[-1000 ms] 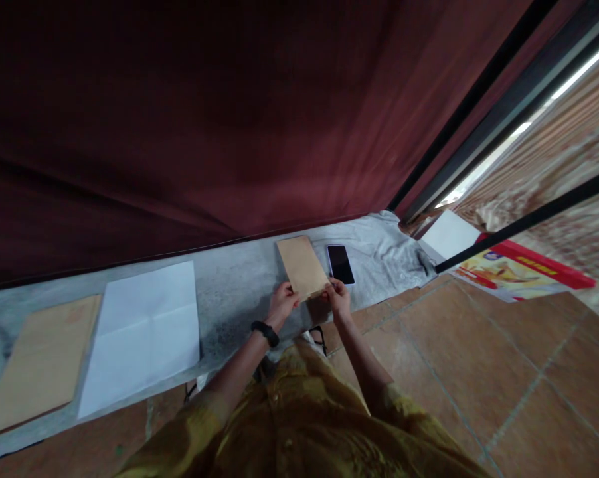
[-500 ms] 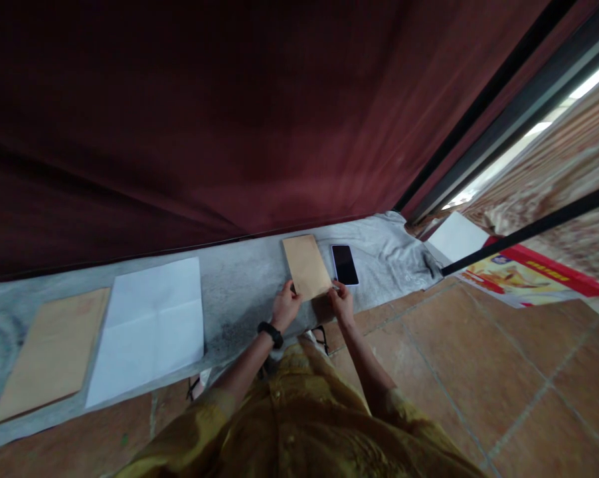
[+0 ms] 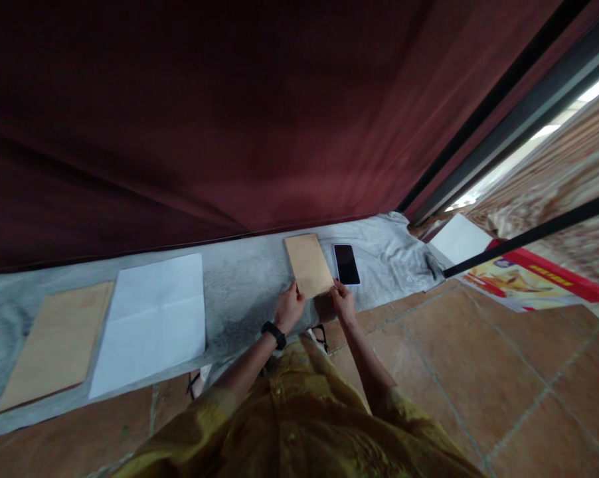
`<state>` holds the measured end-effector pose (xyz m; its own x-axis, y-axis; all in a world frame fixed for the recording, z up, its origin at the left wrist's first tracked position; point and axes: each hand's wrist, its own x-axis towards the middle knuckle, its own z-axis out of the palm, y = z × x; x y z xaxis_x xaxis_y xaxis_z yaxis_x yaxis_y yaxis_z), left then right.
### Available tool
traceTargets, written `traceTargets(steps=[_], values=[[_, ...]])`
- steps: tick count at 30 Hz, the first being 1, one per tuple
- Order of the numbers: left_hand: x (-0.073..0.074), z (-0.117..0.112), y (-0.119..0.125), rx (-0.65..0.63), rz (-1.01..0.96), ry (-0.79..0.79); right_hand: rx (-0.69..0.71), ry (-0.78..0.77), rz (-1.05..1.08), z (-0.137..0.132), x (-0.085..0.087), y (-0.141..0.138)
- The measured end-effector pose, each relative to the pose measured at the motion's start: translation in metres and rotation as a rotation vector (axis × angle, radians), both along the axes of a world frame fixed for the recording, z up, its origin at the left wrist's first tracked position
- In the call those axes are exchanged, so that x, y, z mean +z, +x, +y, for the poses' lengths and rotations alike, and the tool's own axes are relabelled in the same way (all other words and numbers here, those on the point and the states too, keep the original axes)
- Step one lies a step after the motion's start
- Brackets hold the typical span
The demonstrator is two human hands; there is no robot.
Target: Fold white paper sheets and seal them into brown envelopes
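Observation:
A small brown envelope (image 3: 308, 264) lies tilted over the grey cloth-covered ledge (image 3: 240, 285). My left hand (image 3: 289, 309), with a black watch on its wrist, pinches the envelope's near left corner. My right hand (image 3: 343, 302) pinches its near right corner. A black phone (image 3: 346, 263) lies face up just right of the envelope.
Further left on the ledge lie a creased white sheet (image 3: 153, 318) and a large brown envelope (image 3: 55, 344). A dark red curtain (image 3: 204, 119) hangs behind. To the right are a white sheet (image 3: 459, 238) and a red and yellow printed box (image 3: 523, 279). Terracotta floor tiles (image 3: 469, 372) lie below.
Both hands keep their hold on the small envelope and have barely shifted. The camera view has drifted slightly, moving everything a little to the right.

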<state>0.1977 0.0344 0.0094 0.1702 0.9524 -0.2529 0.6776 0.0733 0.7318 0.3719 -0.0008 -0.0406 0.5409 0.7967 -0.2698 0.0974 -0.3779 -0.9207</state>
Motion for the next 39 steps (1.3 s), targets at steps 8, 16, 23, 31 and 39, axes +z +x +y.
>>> traceTargets(steps=[8,16,23,31,39], values=[[0.001,-0.001,-0.005,-0.032,0.114,0.023,0.010,0.070,0.023,-0.003,0.005,-0.002],[-0.008,-0.022,-0.069,-0.232,0.552,0.481,0.016,0.254,-0.174,-0.033,0.013,-0.021],[-0.019,-0.045,-0.170,-0.054,0.669,0.534,0.541,0.370,-0.344,-0.040,0.011,-0.091],[-0.027,-0.092,-0.269,0.287,0.736,0.354,0.823,0.453,-0.411,-0.023,0.000,-0.186],[-0.037,-0.115,-0.315,0.317,0.747,0.313,0.888,0.093,-0.411,-0.008,0.002,-0.277]])
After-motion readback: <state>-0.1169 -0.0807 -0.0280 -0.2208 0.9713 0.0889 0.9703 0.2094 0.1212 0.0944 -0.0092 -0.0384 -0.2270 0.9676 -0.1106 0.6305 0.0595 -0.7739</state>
